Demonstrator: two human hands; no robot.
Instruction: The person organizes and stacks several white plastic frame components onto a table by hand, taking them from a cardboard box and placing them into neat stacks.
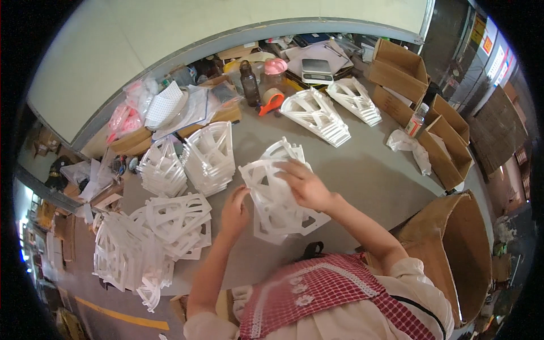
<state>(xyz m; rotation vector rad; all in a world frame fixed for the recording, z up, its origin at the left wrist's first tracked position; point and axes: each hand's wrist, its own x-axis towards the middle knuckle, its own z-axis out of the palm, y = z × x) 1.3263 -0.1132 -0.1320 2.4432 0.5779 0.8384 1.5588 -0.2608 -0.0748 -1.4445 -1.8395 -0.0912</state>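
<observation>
A white plastic fan-shaped frame with cut-out openings (266, 177) is in front of me over the middle of the table. More white plastic of the same kind shows behind and below it; whether these pieces are joined, I cannot tell. My left hand (234, 214) is closed, its fingertips pinching the frame's left edge. Across its upper right part reaches my right hand (307, 186), fingers bent over the plastic and gripping it. Left of my left hand, loose white frames (177, 218) lie in an overlapping heap, some past the table edge.
Stacked white frames (209, 158) stand at back left, with more stacks (317, 116) at back right. Behind are a dark bottle (249, 84), an orange-handled tape dispenser (272, 105) and a scale (317, 72). Cardboard boxes (447, 153) line the right side; a large open carton (436, 238) stands near right.
</observation>
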